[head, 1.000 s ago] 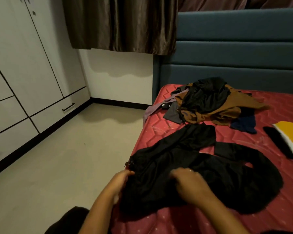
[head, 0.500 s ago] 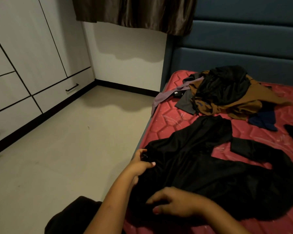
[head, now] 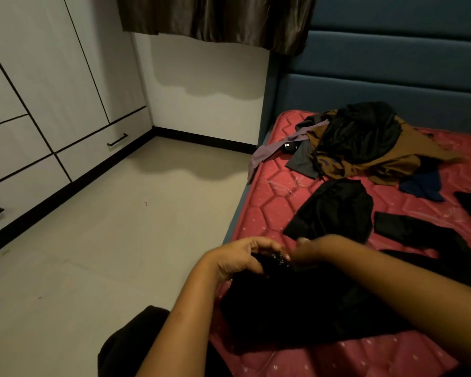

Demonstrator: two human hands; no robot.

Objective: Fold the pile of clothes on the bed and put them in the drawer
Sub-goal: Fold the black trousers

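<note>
At the bed's [head: 267, 213] near edge | left hand [head: 241, 258] fingers gripped the bunched black garment [head: 310, 308] | right hand [head: 314, 248] just beside, blurred, finger state untellable | clothes pile [head: 365, 148] lay near the headboard [head: 392, 91]

Right hand [head: 314, 248]: left its flat rest on the cloth close to the body and came up to meet the left hand; it was blurred, so its grip could not be made out.
Left hand [head: 242, 258]: closed its fingers tighter round the glinting edge it had been touching.
Black garment [head: 297, 303]: its edge was gathered up between the two hands, and the part below them bunched instead of lying spread.
</note>
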